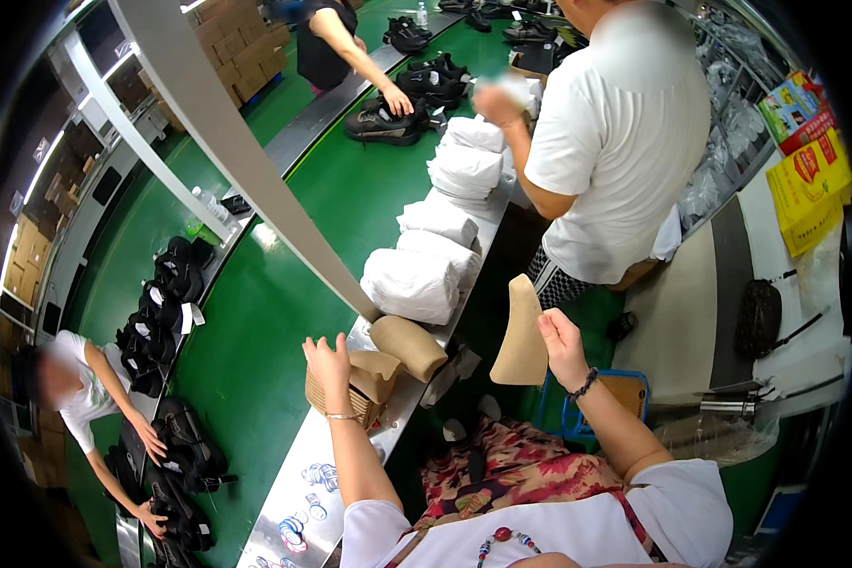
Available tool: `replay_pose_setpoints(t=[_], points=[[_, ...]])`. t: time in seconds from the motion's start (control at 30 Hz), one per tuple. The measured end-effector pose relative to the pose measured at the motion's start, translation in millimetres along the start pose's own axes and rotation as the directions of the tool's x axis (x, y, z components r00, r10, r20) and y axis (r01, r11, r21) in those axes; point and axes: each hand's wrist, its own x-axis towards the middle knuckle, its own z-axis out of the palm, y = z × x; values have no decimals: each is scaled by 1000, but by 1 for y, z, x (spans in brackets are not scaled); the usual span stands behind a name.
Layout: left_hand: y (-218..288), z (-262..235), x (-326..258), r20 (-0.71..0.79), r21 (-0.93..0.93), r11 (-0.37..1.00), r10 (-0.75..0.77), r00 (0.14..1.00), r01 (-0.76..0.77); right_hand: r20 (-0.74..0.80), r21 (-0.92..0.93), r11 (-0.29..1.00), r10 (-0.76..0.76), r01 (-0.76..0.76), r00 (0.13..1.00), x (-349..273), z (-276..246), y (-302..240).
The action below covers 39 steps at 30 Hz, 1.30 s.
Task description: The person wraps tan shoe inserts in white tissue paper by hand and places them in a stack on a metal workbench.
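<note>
My right hand pinches the edge of a curved tan cardboard insert, holding it upright above the aisle beside the bench. The fingers of my left hand are apart and point away from me. That hand is at the left side of a stack of nested brown cardboard inserts on the metal bench edge; whether it touches them I cannot tell. A folded insert lies on top of the stack, and a rolled brown piece lies just beyond it.
White paper-wrapped bundles line the bench ahead. A grey post rises beyond the stack. Black shoes sit on the green conveyor. A person in white stands close ahead on the right. A blue-framed stool is at my right.
</note>
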Motion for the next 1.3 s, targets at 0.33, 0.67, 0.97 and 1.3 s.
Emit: replay_pose_setpoints(t=[0.33,0.67,0.97,1.3], points=[[62,-36,-47,-44,-330,942,44,998,-56,57,94,994,54,-59,997,-13,-6,-11],[167,-32,-141,698,-491,-210,487,525,846,428,601,580,346,-549,835,1,1,25],[179,47,-142,828,-543,171,274,489,822,-9,-209,946,253,-249,967,187,-101,244],[245,164,-140,970,-229,194,-38,240,954,-118,-701,647,310,-300,943,449,-143,483]])
